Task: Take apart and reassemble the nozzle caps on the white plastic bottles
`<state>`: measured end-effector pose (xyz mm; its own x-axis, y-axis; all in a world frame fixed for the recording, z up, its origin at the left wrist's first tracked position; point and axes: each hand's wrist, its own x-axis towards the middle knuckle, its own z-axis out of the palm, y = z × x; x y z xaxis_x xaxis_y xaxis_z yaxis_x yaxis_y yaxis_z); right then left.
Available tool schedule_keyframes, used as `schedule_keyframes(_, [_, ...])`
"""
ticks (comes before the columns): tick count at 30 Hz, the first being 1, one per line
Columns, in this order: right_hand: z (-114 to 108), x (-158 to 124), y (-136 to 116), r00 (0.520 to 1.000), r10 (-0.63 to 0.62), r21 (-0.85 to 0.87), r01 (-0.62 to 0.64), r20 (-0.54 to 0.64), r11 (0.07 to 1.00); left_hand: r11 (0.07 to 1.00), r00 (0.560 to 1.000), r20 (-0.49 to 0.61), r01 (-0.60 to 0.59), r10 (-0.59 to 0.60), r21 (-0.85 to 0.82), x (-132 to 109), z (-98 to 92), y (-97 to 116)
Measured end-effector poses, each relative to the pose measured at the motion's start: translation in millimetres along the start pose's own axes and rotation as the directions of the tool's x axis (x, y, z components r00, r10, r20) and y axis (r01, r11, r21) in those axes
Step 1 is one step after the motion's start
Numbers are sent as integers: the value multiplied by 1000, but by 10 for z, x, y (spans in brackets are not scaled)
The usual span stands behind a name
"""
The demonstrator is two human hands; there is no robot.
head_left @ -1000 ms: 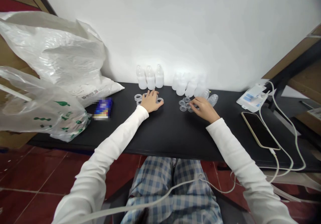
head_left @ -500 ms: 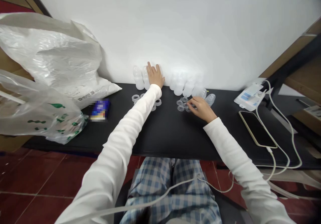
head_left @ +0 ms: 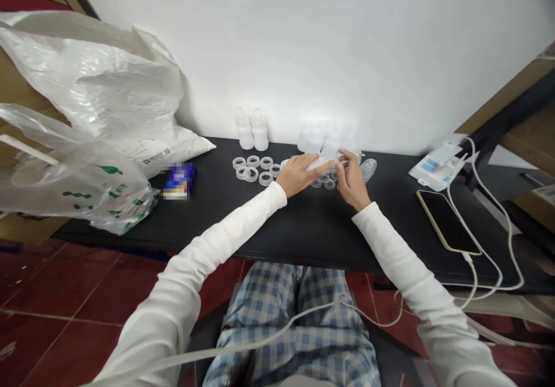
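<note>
My left hand [head_left: 299,174] is wrapped around a whitish baby bottle [head_left: 321,162], tilted on its side above the table with its end pointing right. At that end are the closed fingers of my right hand [head_left: 352,183]; a small translucent piece seems to be between them, but I cannot make it out. Beneath the hands lie several clear round discs [head_left: 329,184], partly hidden. White screw rings [head_left: 250,174] are grouped left of my left hand. Two capped bottles [head_left: 259,129] stand against the wall, and several uncapped-looking bottles [head_left: 306,136] stand behind my hands.
Clear domed caps [head_left: 368,169] lie right of my right hand. A phone [head_left: 448,222] on a cable and a white-blue box [head_left: 436,170] are farther right. At left are a blue packet [head_left: 179,180], a printed plastic bag [head_left: 87,190] and a large white sack [head_left: 117,86].
My left hand has taken a bottle from the row by the wall and brought it right and nearer. My right hand has lifted from the discs to the bottle's end.
</note>
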<state>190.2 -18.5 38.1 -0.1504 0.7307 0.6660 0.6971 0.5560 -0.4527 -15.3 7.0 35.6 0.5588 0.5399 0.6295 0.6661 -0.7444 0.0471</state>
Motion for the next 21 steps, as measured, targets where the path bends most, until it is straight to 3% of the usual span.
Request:
schedule_keyframes(4, [81, -42, -69, 997, 70, 56, -71, 19, 996, 996, 997, -12, -80, 80, -50, -62, 20, 37])
schedule_keyframes(8, [107, -49, -165, 975, 206, 155, -192, -83, 969, 999, 999, -19, 25, -25, -20, -41, -38, 27])
schedule_keyframes(13, [74, -30, -217, 983, 176, 182, -164, -50, 970, 996, 986, 146, 84, -82, -10, -26, -141, -30])
schedule_keyframes(17, [21, -2, -165, 997, -7, 128, -3, 75, 992, 983, 957, 265, 148, -113, -113, -22, -291, -132])
schedule_keyframes(21, [-45, 39, -99, 939, -259, 63, 251, 228, 966, 927, 895, 396, 308, -207, -211, 0, -461, -259])
